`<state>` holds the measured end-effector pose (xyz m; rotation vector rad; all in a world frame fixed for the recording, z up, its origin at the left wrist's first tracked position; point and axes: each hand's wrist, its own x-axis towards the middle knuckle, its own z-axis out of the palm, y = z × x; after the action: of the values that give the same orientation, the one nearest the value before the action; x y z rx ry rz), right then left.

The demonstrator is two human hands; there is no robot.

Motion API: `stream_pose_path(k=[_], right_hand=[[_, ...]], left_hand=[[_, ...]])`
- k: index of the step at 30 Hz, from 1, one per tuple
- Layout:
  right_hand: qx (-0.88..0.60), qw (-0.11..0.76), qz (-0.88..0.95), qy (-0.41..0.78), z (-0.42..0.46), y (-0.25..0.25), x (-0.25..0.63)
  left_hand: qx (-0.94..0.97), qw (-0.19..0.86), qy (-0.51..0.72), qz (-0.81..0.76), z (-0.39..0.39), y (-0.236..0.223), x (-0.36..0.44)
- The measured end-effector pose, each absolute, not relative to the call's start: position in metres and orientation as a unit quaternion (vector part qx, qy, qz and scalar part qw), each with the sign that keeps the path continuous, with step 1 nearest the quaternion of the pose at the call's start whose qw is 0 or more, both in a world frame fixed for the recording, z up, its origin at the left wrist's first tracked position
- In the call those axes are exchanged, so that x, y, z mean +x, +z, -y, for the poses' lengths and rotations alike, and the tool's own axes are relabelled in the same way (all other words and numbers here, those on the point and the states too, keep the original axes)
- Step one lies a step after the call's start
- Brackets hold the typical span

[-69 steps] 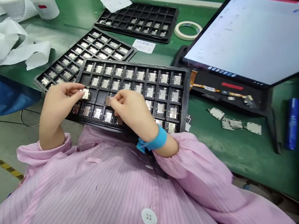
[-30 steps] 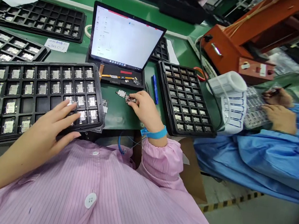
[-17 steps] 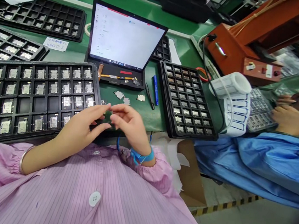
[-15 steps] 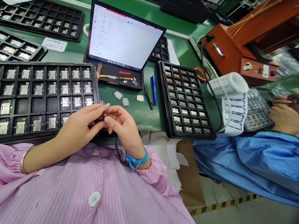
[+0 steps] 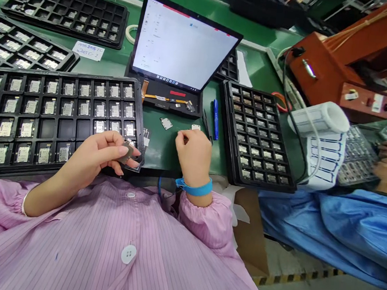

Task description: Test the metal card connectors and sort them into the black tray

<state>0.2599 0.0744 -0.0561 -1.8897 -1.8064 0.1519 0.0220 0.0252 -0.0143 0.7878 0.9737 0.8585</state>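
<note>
My left hand (image 5: 101, 151) pinches a small dark grey circuit board (image 5: 127, 152) between thumb and fingers, over the right edge of a large black tray (image 5: 47, 128) of small boards with silvery parts. My right hand (image 5: 194, 153), with a blue wrist strap (image 5: 195, 189), is low over the green bench, its thumb and index finger pressed together. What they grip, if anything, is hidden. Just left of it lies a small light metal plate (image 5: 166, 123). Another pale plate (image 5: 196, 127) shows partly behind my knuckles.
A tablet (image 5: 186, 47) stands in a black tray behind my hands. Tweezers (image 5: 208, 126) and a blue marker (image 5: 215, 119) lie beside a second filled tray (image 5: 224, 134). To the right are a paper roll (image 5: 320, 119), an orange machine (image 5: 319, 70) and a co-worker's blue sleeve (image 5: 337, 224).
My hands were together; now they are apart. The right hand has moved right to the bench by the plates, while the left keeps the board. The view has shifted slightly left.
</note>
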Motion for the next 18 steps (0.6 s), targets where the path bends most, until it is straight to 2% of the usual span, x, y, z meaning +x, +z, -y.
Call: stream_pose_path(k=[2, 5, 7, 9, 12, 18], right_hand=[[-0.693, 0.324, 0.632, 0.124, -0.066, -0.049, 0.257], [-0.624, 0.398, 0.544, 0.396, -0.05, -0.035, 0.246], [-0.54, 0.396, 0.48, 0.567, -0.038, -0.025, 0.234], [-0.478, 0.38, 0.446, 0.654, -0.028, -0.017, 0.223], [-0.444, 0.361, 0.447, 0.687, -0.019, -0.008, 0.211], [-0.472, 0.357, 0.485, 0.644, -0.013, 0.0, 0.203]], left_hand=[[0.321, 0.76, 0.38, -0.418, -0.025, -0.015, 0.019], [0.329, 0.767, 0.383, -0.397, -0.024, -0.016, 0.018], [0.354, 0.744, 0.39, -0.41, -0.024, -0.016, 0.018], [0.377, 0.722, 0.392, -0.427, -0.022, -0.014, 0.017], [0.413, 0.692, 0.393, -0.442, -0.016, -0.008, 0.016], [0.448, 0.651, 0.407, -0.458, -0.007, 0.002, 0.01]])
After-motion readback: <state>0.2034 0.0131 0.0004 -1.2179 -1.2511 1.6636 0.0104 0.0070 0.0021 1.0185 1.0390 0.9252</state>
